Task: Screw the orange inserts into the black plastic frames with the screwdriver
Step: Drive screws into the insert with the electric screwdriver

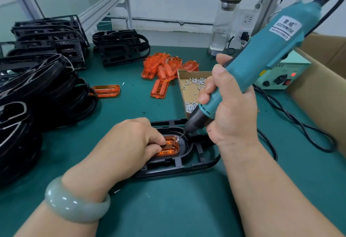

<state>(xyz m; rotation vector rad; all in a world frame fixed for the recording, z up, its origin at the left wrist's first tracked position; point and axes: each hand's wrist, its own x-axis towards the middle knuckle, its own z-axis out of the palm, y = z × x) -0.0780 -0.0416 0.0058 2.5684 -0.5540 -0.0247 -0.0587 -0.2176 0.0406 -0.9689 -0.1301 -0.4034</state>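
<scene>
A black plastic frame (pixel 194 159) lies on the green mat in front of me. An orange insert (pixel 171 148) sits in its oval recess. My left hand (pixel 131 139) rests over the insert's left part, fingertips curled down and pressing on it. My right hand (pixel 230 111) grips a teal electric screwdriver (pixel 262 57) tilted to the right. Its bit tip (pixel 178 138) touches a small screw at the insert's upper right corner.
Loose orange inserts (pixel 164 68) lie behind, one alone (pixel 106 91) to the left. A cardboard tray of screws (pixel 191 89) stands by the screwdriver. Stacks of black frames (pixel 46 53) fill the left side. A glass bottle (pixel 224 21), power unit (pixel 279 76), cables and a cardboard box (pixel 322 79) occupy the right.
</scene>
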